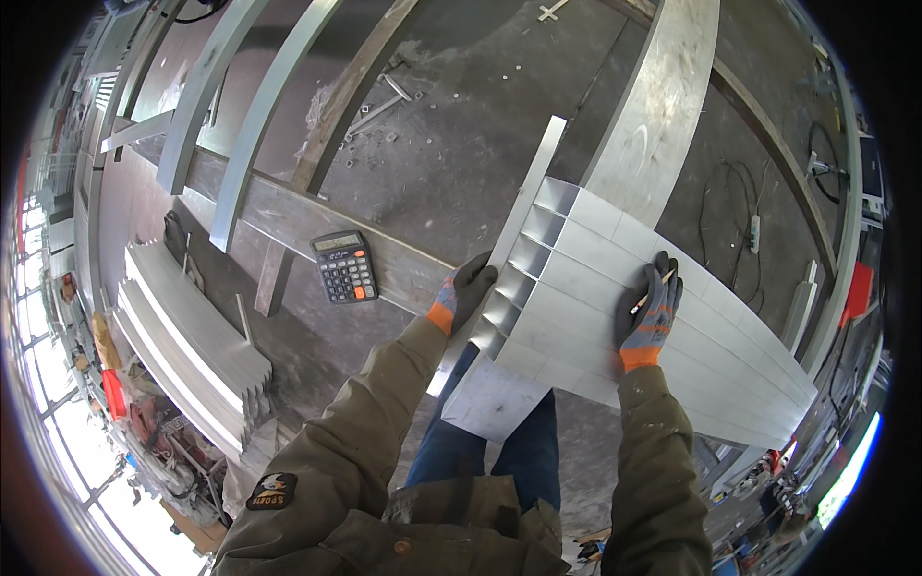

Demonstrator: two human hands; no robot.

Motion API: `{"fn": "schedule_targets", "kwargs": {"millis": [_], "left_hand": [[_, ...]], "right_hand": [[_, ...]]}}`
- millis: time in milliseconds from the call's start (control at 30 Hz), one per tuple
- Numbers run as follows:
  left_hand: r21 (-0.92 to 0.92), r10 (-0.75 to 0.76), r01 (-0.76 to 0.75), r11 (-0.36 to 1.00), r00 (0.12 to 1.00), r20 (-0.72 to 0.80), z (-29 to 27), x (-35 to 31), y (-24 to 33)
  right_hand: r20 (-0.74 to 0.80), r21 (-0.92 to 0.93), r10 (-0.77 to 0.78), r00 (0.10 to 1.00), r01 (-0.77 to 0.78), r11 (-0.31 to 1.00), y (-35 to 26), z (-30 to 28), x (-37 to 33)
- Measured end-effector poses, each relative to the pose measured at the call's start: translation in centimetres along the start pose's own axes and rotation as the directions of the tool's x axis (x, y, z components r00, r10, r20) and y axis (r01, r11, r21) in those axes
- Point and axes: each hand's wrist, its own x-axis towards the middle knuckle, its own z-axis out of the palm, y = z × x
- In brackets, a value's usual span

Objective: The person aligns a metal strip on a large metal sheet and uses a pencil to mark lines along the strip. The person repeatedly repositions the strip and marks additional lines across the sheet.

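One alignment step, seemingly: left hand (468, 290) pinches the flat bar (531, 182) left of the tubes (569, 298), right hand (649, 315) grips a pencil (667, 276) (marking would need steadiness).

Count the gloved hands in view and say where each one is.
2: the left hand at the edge of the strip, the right hand on the metal tubes. No others show.

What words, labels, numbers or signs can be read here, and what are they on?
Dark patch on the left sleeve: pale lettering under an emblem; I won't copy it out.
Calculator: marks on its keys and display, too small to read reliably.
Right hand, gloved: small dark print, too blurred to read.
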Motion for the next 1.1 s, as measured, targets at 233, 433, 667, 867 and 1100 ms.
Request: {"fn": "schedule_targets", "kwargs": {"millis": [233,433,667,867,1100], "left_hand": [[0.027,-0.061,0.061,0.998,0.998,0.000,0.02,-0.07,0.15],[-0.007,-0.016,0.016,1.000,0.999,-0.034,0.51,-0.23,0.09],[-0.015,-0.021,0.021,1.000,1.000,-0.012,0.30,-0.07,0.12],[-0.012,-0.025,0.025,1.000,0.999,-0.045,0.54,-0.31,0.02],[-0.063,-0.019,0.018,0.998,1.000,-0.015,0.37,-0.06,-0.53]], "right_hand": [[0.009,-0.008,-0.011,1.000,0.011,1.000,0.37,0.19,-0.22],[0.067,-0.051,0.009,0.998,-0.006,0.999,0.51,0.32,-0.26],[0.060,-0.027,0.004,0.998,-0.002,1.000,0.48,0.15,-0.14],[0.050,-0.014,0.014,0.999,-0.013,1.000,0.68,0.50,-0.36],[0.030,-0.003,0.007,1.000,-0.007,1.000,0.21,0.31,0.15]]}}
